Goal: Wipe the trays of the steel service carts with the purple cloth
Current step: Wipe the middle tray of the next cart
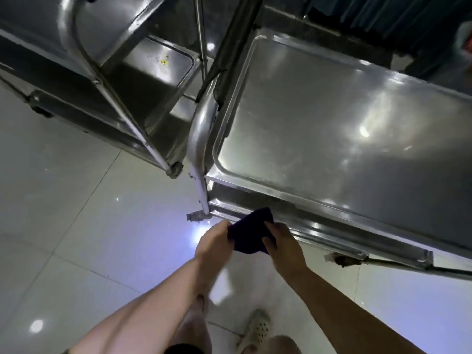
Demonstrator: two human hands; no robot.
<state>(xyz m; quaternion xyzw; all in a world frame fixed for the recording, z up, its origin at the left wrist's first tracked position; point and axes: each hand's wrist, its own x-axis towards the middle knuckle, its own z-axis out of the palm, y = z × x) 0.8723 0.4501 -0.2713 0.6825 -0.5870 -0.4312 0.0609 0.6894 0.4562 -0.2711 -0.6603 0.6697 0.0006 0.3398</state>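
Both forearms are extended forward and converge; the left hand (pixel 213 242) and right hand (pixel 282 245) are closed in pinching grips.

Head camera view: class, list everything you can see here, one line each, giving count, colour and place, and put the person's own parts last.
Steel service carts: two, silver; one at upper left, one at right.
Top tray: one, silver, on the right cart, nothing on it.
Lower tray: one, silver, in the left cart, with yellow crumbs.
Cart handle: one, silver, its upper part wrapped in black, between the carts.
Floor: white glossy tiles.
Purple cloth: one, below the right cart's near edge, held between both hands.
Shoe: one, pale, perforated, bottom centre.
Left hand: grip on the cloth.
Right hand: grip on the cloth.
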